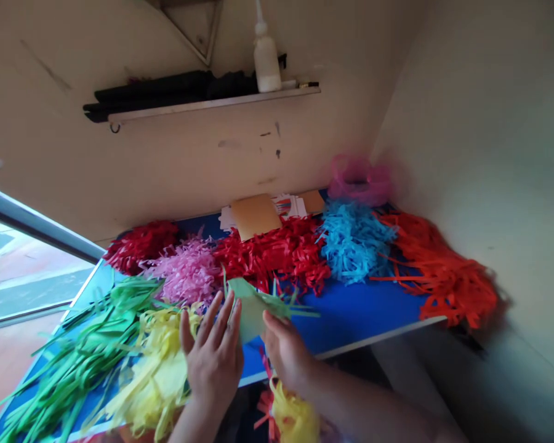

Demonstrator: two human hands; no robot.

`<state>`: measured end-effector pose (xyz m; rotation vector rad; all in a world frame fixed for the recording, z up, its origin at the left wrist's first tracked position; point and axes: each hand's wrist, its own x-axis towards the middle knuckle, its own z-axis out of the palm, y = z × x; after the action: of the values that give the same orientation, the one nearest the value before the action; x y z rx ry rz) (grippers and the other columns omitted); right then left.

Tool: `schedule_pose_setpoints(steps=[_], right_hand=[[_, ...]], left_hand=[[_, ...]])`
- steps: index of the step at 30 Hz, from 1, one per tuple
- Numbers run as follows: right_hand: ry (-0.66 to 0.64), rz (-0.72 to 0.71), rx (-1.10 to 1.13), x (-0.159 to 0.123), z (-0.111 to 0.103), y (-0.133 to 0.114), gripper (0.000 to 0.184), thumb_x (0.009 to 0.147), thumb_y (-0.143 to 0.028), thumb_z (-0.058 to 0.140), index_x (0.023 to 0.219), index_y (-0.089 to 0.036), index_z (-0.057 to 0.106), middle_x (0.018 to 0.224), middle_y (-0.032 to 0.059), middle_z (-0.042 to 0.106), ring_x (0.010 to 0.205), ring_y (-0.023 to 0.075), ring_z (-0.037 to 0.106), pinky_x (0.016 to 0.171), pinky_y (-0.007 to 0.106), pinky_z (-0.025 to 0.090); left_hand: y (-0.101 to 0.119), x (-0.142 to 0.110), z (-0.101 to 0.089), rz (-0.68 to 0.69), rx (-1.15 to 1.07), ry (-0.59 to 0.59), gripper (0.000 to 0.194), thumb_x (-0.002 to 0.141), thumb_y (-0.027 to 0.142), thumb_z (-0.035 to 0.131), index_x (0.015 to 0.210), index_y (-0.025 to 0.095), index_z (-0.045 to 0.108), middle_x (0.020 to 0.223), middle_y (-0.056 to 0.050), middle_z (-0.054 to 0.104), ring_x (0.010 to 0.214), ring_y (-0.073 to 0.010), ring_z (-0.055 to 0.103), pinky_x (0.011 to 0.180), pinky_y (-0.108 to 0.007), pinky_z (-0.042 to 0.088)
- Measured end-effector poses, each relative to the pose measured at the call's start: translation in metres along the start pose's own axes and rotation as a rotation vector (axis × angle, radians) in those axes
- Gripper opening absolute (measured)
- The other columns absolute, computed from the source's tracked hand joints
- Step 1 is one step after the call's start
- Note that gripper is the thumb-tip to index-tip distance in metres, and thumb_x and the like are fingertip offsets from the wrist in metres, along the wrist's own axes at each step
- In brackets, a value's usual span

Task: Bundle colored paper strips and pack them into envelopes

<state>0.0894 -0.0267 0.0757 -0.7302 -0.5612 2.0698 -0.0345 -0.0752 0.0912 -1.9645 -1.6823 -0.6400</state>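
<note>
Both hands work over the near edge of a blue table. My left hand is held up with its fingers stretched out and spread, its fingertips against a folded pale green paper piece. My right hand is closed in a pinch on the lower edge of that same green paper, which has thin cut strips fanning out to the right. Just left of my left hand lies a heap of yellow paper strips.
Heaps of shredded paper cover the table: green, pink, red, blue, orange-red. Brown card and sheets lie at the back. A shelf holds a white bottle. Walls close in behind and right.
</note>
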Motion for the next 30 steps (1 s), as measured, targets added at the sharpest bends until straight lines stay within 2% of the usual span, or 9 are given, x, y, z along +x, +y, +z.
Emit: schedule_pose_setpoints(steps=[3, 5, 9, 12, 15, 17, 19, 22, 30], right_hand=[[-0.106, 0.015, 0.028, 0.001, 0.001, -0.019, 0.046, 0.066, -0.06, 0.067, 0.094, -0.023, 0.073, 0.098, 0.0074, 0.075, 0.105, 0.0313, 0.065, 0.085, 0.044, 0.053], [-0.107, -0.01, -0.018, 0.001, -0.015, -0.033, 0.047, 0.071, -0.062, 0.058, 0.096, -0.025, 0.072, 0.094, 0.0078, 0.075, 0.103, 0.0305, 0.066, 0.084, 0.045, 0.053], [0.048, -0.144, -0.194, 0.001, -0.085, -0.072, 0.047, 0.079, -0.061, 0.051, 0.104, -0.026, 0.07, 0.098, 0.0089, 0.074, 0.101, 0.029, 0.067, 0.083, 0.047, 0.052], [0.338, -0.324, -0.508, -0.008, -0.145, -0.116, 0.045, 0.078, -0.057, 0.058, 0.102, -0.021, 0.069, 0.098, 0.0115, 0.073, 0.099, 0.0304, 0.067, 0.084, 0.049, 0.052], [0.614, -0.568, -0.747, -0.025, -0.173, -0.141, 0.045, 0.079, -0.053, 0.061, 0.107, -0.019, 0.066, 0.11, 0.0136, 0.071, 0.114, 0.0318, 0.06, 0.1, 0.054, 0.042], [0.502, -0.697, -1.017, -0.037, -0.172, -0.132, 0.041, 0.081, -0.046, 0.066, 0.114, -0.022, 0.064, 0.119, 0.0117, 0.068, 0.125, 0.0301, 0.053, 0.112, 0.056, 0.025], [0.091, -0.719, -1.415, -0.043, -0.163, -0.108, 0.039, 0.079, -0.037, 0.072, 0.116, -0.026, 0.065, 0.121, 0.0089, 0.069, 0.125, 0.0293, 0.054, 0.116, 0.055, 0.015], [-0.4, -0.568, -1.675, -0.034, -0.152, -0.076, 0.018, 0.09, -0.024, 0.061, 0.106, -0.027, 0.069, 0.104, 0.0042, 0.076, 0.109, 0.023, 0.065, 0.108, 0.048, 0.027], [-0.222, -0.49, -1.818, 0.0, -0.158, -0.069, 0.026, 0.099, -0.027, 0.05, 0.079, -0.02, 0.065, 0.069, 0.0005, 0.072, 0.067, 0.0144, 0.062, 0.077, 0.031, 0.032]], left_hand=[[0.004, 0.011, -0.027, 0.13, -0.011, -0.128, 0.064, 0.085, 0.006, 0.041, 0.146, 0.026, 0.042, 0.132, -0.006, 0.065, 0.122, -0.0258, 0.06, 0.122, -0.052, 0.004], [0.016, 0.007, -0.02, 0.121, -0.07, -0.19, 0.057, 0.085, 0.006, 0.04, 0.137, 0.024, 0.054, 0.132, -0.004, 0.065, 0.123, -0.0245, 0.059, 0.123, -0.046, 0.003], [0.05, -0.019, 0.038, 0.055, -0.235, -0.289, 0.05, 0.083, 0.004, 0.041, 0.124, 0.021, 0.065, 0.134, -0.003, 0.064, 0.129, -0.0231, 0.054, 0.124, -0.04, 0.005], [0.075, -0.035, 0.082, 0.078, -0.319, -0.353, 0.05, 0.083, 0.003, 0.04, 0.122, 0.02, 0.066, 0.13, -0.005, 0.066, 0.126, -0.0233, 0.057, 0.123, -0.044, 0.01], [0.091, -0.039, 0.1, 0.046, -0.37, -0.376, 0.05, 0.082, 0.003, 0.042, 0.123, 0.02, 0.066, 0.13, -0.007, 0.066, 0.124, -0.0247, 0.059, 0.121, -0.05, 0.016], [0.093, -0.036, 0.1, 0.003, -0.396, -0.391, 0.05, 0.081, 0.004, 0.043, 0.123, 0.021, 0.066, 0.129, -0.008, 0.066, 0.123, -0.025, 0.059, 0.121, -0.052, 0.016], [0.091, -0.032, 0.094, -0.007, -0.406, -0.418, 0.049, 0.081, 0.005, 0.044, 0.122, 0.02, 0.065, 0.128, -0.01, 0.067, 0.123, -0.0261, 0.059, 0.12, -0.054, 0.017], [0.078, -0.032, 0.086, 0.059, -0.445, -0.452, 0.043, 0.082, 0.007, 0.047, 0.118, 0.02, 0.067, 0.128, -0.01, 0.067, 0.123, -0.0275, 0.059, 0.116, -0.056, 0.025], [0.052, -0.04, 0.08, -0.214, -0.589, -0.45, 0.016, 0.091, 0.027, 0.054, 0.093, 0.025, 0.07, 0.09, -0.003, 0.077, 0.088, -0.0204, 0.069, 0.096, -0.044, 0.039]])
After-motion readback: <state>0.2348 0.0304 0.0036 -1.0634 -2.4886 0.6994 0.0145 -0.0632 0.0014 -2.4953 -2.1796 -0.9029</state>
